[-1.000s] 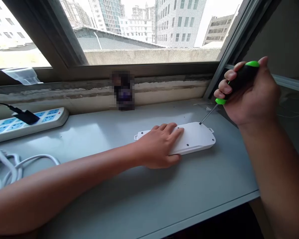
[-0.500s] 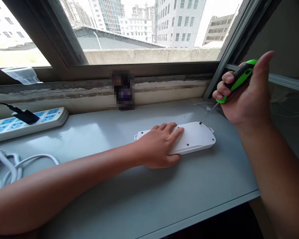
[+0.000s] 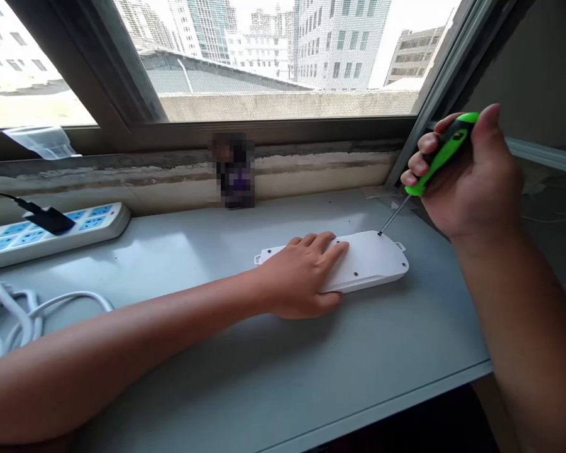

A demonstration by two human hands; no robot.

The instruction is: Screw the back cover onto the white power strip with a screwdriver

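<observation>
A white power strip [image 3: 370,261] lies face down on the grey sill [image 3: 273,371], its flat back with small dark screw holes turned up. My left hand [image 3: 302,274] rests flat on its left half, fingers stretched over the top and thumb against the near edge. My right hand [image 3: 466,173] is wrapped round the green and black handle of a screwdriver [image 3: 436,160]. The thin shaft slants down and left, and its tip sits in a screw hole at the strip's far right corner.
A second white power strip [image 3: 51,233] with blue sockets and a black plug lies at the far left, with white cable [image 3: 23,311] coiled in front of it. A blurred dark object [image 3: 233,170] stands against the window ledge. The sill's front edge runs lower right.
My right hand has turned the screwdriver handle, so its green side shows now instead of the black. The tip stays in the same hole. My left hand has not moved.
</observation>
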